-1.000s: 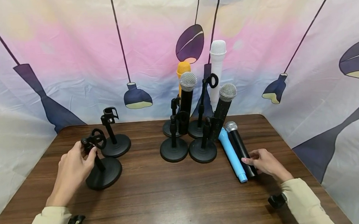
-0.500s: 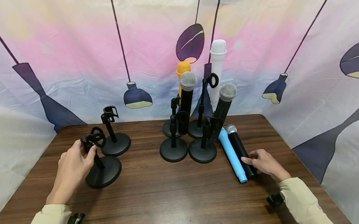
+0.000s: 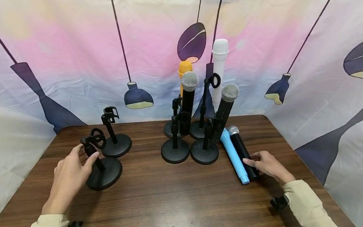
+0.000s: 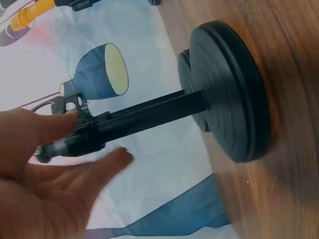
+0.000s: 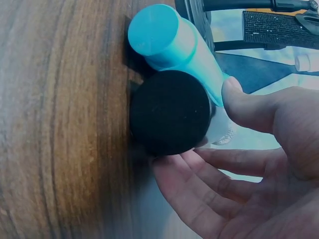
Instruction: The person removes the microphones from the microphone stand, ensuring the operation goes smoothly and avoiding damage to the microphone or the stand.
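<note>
At the left, a black desktop microphone stand [image 3: 101,173] stands upright on its round base. My left hand [image 3: 70,175] is spread around the top of its stem, just below the clip. In the left wrist view, one fingertip overlaps the clip while another finger [image 4: 117,158] stands apart from the stem [image 4: 154,117]. On the right, a black microphone [image 3: 241,148] with a silver head lies on the table, alongside a light blue microphone [image 3: 235,159]. My right hand [image 3: 267,163] holds the black one near its tail end [image 5: 169,113], thumb on one side and fingers on the other.
Another stand [image 3: 117,145] is behind the left one. Several stands, such as the front one [image 3: 175,151], cluster at centre, with two upright black microphones [image 3: 188,100] [image 3: 224,112], a yellow one [image 3: 184,69] and a white one [image 3: 219,61]. A patterned cloth [image 3: 85,46] hangs behind the table [image 3: 149,200].
My left hand has loosened and drawn slightly left from the stand's stem. The black microphone's head has shifted slightly towards me, with my right hand staying on it.
</note>
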Demonstrator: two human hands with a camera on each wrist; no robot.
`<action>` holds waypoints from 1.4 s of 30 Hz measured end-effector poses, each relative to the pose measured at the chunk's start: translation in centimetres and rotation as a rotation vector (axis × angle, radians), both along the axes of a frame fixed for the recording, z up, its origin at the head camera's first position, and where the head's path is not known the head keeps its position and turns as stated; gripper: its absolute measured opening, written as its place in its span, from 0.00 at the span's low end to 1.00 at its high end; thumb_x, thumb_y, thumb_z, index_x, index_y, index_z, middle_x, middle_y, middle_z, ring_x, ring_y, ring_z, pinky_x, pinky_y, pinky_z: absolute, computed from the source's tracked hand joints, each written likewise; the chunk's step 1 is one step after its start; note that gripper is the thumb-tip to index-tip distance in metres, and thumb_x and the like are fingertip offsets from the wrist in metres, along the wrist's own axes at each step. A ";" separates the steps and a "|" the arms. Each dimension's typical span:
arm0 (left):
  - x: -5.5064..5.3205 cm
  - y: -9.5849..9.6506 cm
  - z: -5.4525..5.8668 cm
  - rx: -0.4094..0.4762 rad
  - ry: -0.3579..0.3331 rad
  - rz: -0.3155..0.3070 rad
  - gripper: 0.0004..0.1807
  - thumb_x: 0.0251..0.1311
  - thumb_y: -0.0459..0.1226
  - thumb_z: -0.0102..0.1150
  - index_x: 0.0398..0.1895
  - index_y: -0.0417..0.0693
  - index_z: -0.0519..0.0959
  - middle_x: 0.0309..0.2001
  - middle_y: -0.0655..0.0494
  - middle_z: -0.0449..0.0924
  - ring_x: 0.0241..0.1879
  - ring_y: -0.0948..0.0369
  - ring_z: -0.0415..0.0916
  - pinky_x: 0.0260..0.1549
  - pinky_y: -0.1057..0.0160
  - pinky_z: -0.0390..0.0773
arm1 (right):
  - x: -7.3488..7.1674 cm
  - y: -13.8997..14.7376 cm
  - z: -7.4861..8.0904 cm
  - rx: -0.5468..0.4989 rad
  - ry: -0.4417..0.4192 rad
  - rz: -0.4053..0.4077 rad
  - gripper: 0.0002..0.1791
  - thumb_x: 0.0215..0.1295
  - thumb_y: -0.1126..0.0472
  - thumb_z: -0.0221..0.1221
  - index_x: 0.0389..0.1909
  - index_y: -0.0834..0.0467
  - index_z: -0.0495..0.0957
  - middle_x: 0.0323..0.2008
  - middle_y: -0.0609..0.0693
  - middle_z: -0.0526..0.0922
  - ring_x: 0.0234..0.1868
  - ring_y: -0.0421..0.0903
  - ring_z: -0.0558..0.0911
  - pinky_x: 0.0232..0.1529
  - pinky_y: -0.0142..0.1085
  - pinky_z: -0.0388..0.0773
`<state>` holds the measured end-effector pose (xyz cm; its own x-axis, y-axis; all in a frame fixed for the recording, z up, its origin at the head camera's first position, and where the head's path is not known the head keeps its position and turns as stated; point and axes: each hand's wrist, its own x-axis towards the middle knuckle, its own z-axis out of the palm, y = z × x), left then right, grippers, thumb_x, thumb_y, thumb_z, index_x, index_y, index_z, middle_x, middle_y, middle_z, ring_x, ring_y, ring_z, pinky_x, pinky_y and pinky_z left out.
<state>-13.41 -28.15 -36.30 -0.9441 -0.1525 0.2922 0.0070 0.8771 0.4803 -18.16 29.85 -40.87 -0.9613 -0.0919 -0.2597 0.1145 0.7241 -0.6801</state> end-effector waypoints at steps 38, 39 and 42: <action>-4.8 13.3 1.8 0.330 -0.105 -0.464 0.33 0.73 0.48 0.59 0.74 0.46 0.63 0.68 0.38 0.70 0.67 0.43 0.70 0.59 0.41 0.72 | 0.4 -1.4 4.5 0.037 0.242 0.061 0.34 0.70 0.46 0.63 0.61 0.71 0.74 0.41 0.57 0.83 0.35 0.51 0.85 0.34 0.40 0.80; -5.3 13.7 1.9 0.344 -0.108 -0.463 0.34 0.73 0.48 0.59 0.75 0.47 0.62 0.69 0.39 0.69 0.68 0.43 0.68 0.60 0.41 0.71 | 0.4 -1.6 4.6 0.035 0.252 0.066 0.33 0.70 0.46 0.64 0.61 0.71 0.75 0.41 0.56 0.83 0.34 0.52 0.85 0.34 0.39 0.80; -6.6 15.0 2.1 0.382 -0.112 -0.473 0.37 0.73 0.48 0.59 0.78 0.49 0.57 0.71 0.40 0.67 0.71 0.44 0.64 0.62 0.40 0.69 | 0.5 -2.4 4.7 0.025 0.286 0.090 0.30 0.70 0.49 0.64 0.60 0.71 0.76 0.41 0.56 0.83 0.33 0.51 0.84 0.33 0.39 0.79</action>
